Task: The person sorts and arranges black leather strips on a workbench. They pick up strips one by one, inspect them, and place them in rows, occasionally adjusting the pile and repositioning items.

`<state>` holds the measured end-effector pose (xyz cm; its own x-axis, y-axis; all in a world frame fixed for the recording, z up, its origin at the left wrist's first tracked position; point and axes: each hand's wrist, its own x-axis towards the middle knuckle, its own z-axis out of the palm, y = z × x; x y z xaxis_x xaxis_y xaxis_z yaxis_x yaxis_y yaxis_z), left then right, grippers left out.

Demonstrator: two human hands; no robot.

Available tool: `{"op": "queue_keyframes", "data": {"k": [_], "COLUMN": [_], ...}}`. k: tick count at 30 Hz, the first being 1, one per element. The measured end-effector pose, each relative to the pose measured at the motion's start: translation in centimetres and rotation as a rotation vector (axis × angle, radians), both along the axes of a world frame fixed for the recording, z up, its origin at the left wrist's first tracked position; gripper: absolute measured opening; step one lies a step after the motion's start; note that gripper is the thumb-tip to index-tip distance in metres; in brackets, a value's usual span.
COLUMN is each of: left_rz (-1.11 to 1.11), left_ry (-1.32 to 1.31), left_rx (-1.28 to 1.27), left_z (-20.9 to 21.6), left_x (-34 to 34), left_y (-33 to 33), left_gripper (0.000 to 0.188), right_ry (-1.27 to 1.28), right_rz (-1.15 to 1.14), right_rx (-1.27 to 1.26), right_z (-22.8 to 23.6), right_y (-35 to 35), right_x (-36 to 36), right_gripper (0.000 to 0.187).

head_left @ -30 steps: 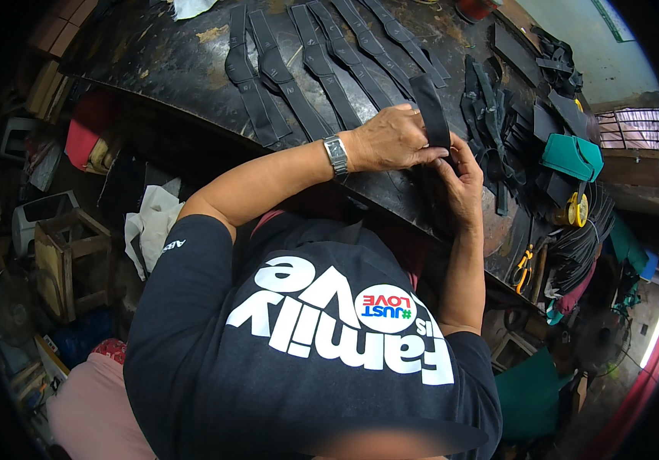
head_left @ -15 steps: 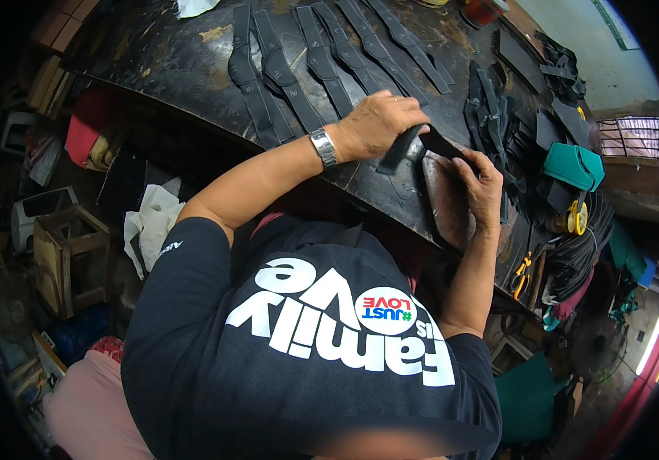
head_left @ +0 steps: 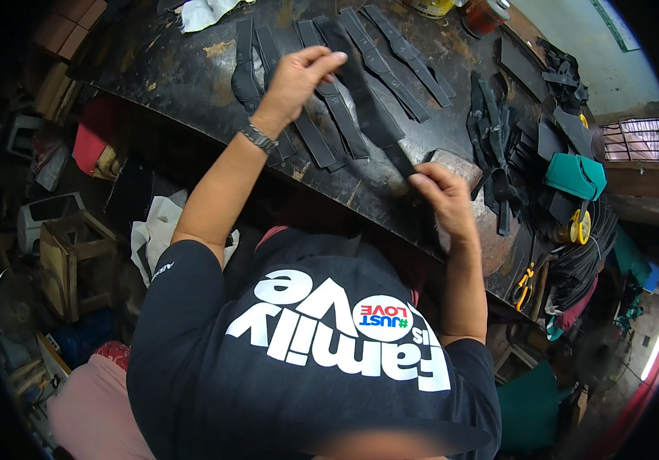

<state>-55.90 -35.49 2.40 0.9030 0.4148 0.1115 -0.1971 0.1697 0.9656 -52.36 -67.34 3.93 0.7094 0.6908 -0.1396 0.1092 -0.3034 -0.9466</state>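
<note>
A long black strap point(head_left: 366, 107), wider in its middle part, is stretched at a slant above the dark worktable point(head_left: 180, 88). My left hand point(head_left: 296, 83), with a metal watch on the wrist, pinches it near the far end between thumb and fingers. The near, narrow end is gripped by my right hand point(head_left: 446, 198) over the table's front edge. Several similar black straps lie in a row on the tabletop beneath, such as the strap point(head_left: 402, 50) at the right of the row. The held strap partly covers some of them.
Right of my right hand lies a brown slab point(head_left: 460, 167) and a tangle of black strips point(head_left: 489, 130). Farther right are a teal piece point(head_left: 575, 176), a yellow roll point(head_left: 579, 228) and an orange-handled cutting tool point(head_left: 524, 285). A red can point(head_left: 486, 17) stands at the back.
The strap, bent between my hands near the slab before, is now drawn out straight over the row. My left hand has moved away and left; my right hand has shifted slightly left and nearer.
</note>
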Motion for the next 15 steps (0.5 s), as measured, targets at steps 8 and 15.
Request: {"op": "queue_keyframes", "data": {"k": [8,15], "left_rz": [0.224,0.216], "left_ry": [0.146,0.242], "left_rx": [0.194,0.37], "left_z": [-1.1,-2.4], "left_x": [-1.1,-0.3], "left_y": [7.4,10.2], "left_gripper": [0.023,0.022], "right_ry": [0.06,0.2], "right_rz": [0.152,0.045], "right_rx": [0.022,0.105], "right_z": [-1.8,-2.6], "right_y": [6.6,8.0], "right_x": [-1.4,-0.9], "right_gripper": [0.02,0.032]}}
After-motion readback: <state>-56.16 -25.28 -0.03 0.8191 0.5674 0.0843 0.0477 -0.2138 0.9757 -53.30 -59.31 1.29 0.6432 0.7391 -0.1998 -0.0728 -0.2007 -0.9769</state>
